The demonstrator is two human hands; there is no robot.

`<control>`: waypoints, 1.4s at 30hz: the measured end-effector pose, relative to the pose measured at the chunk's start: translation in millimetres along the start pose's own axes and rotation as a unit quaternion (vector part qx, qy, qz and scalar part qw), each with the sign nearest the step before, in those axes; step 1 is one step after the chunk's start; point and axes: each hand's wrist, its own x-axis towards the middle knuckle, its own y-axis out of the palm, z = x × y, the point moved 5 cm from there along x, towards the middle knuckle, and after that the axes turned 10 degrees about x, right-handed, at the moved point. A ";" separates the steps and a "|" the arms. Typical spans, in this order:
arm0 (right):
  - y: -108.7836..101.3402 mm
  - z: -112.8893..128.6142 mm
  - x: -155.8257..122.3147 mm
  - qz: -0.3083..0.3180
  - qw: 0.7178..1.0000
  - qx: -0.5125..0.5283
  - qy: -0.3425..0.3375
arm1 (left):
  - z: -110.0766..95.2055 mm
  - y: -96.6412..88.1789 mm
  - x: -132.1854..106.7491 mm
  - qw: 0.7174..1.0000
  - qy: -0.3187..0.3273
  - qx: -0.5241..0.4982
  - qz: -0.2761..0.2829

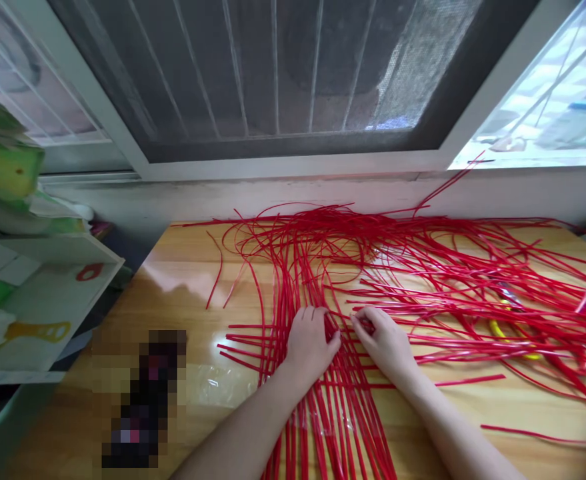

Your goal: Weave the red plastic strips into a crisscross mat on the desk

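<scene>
Long red plastic strands (323, 413) run up the middle of the wooden table, with several shorter ones crossing them to form a loose weave. My left hand (310, 340) rests over the crossing area, fingers curled around some of the lengthwise strands. Just to its right, my right hand (380, 337) pinches near the end of a crosswise strand, thumb and forefinger together. What lies under both palms is hidden. Clear tape (323, 421) seems to hold the lengthwise strands down nearer to me.
A tangled heap of red strands (473, 267) covers the back and right, with a yellow-handled tool (497, 330) partly under it. A blurred-out dark object (145, 407) lies at left. Beyond stands a window (293, 160); a white shelf (73, 293) is far left.
</scene>
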 end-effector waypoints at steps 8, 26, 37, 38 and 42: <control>-12.4 1.8 4.7 -0.054 0.998 0.000 -0.015 | 0.5 1.7 1.0 1.000 0.001 0.016 0.010; -0.2 -2.8 1.2 -0.012 1.000 -0.011 0.015 | -2.4 2.9 39.5 0.981 -0.160 -0.029 0.103; 2.3 -21.6 5.6 0.091 0.987 0.122 0.056 | 6.3 -1.3 21.8 0.969 -0.045 -0.225 0.087; 1.8 -21.6 5.9 0.104 0.985 0.131 0.052 | 6.8 -2.0 20.1 0.967 -0.041 -0.232 0.093; -1.9 -21.1 7.7 0.125 0.980 0.151 0.041 | 8.0 -3.2 18.3 0.962 -0.020 -0.248 0.110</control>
